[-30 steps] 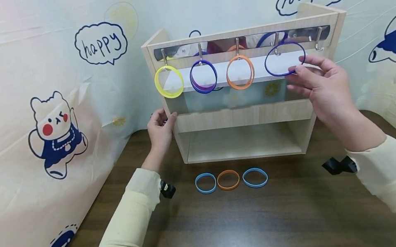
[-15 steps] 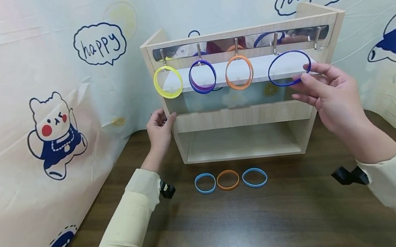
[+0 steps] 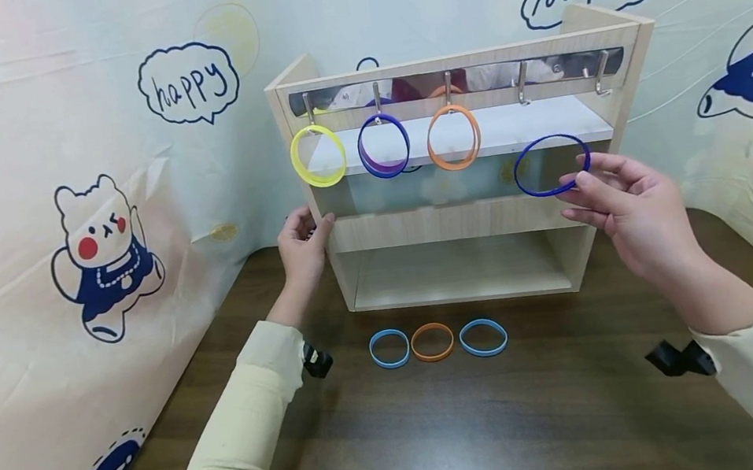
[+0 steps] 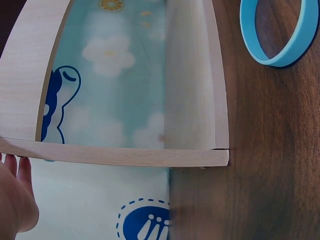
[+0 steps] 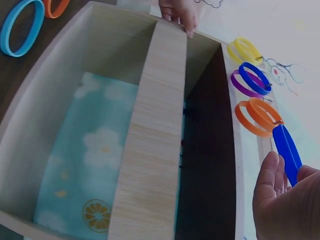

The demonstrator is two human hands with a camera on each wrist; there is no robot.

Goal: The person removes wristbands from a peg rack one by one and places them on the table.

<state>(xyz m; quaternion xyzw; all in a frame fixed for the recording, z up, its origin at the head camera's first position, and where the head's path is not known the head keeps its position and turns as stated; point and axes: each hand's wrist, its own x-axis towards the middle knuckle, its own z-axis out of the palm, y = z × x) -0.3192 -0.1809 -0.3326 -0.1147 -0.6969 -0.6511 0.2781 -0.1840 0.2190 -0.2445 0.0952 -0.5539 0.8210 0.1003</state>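
Note:
A dark blue silicone wristband [image 3: 555, 191] is pinched between the thumb and fingers of my right hand [image 3: 634, 213], in front of the wooden shelf unit [image 3: 467, 220] and below its fourth hook [image 3: 523, 85]. Yellow bands [image 3: 323, 181] hang on the first hook from the left. Blue and purple bands [image 3: 388, 172] share the second, and orange bands [image 3: 457, 165] the third. At the unit's left side panel, my left hand [image 3: 305, 252] touches the edge, thumb at the front; its other fingers are partly hidden. The right wrist view shows the blue band [image 5: 287, 152] edge-on.
On the table before the unit lie a light blue band [image 3: 391, 362], an orange band [image 3: 434, 356] and another light blue band [image 3: 486, 352] in a row. The fifth hook [image 3: 601, 74] is at the right end of the metal rail. A printed cloth [image 3: 81, 107] surrounds the table.
My right hand has moved down with the blue wristband, from beside the fourth hook to below it. My left hand has stayed at the side panel.

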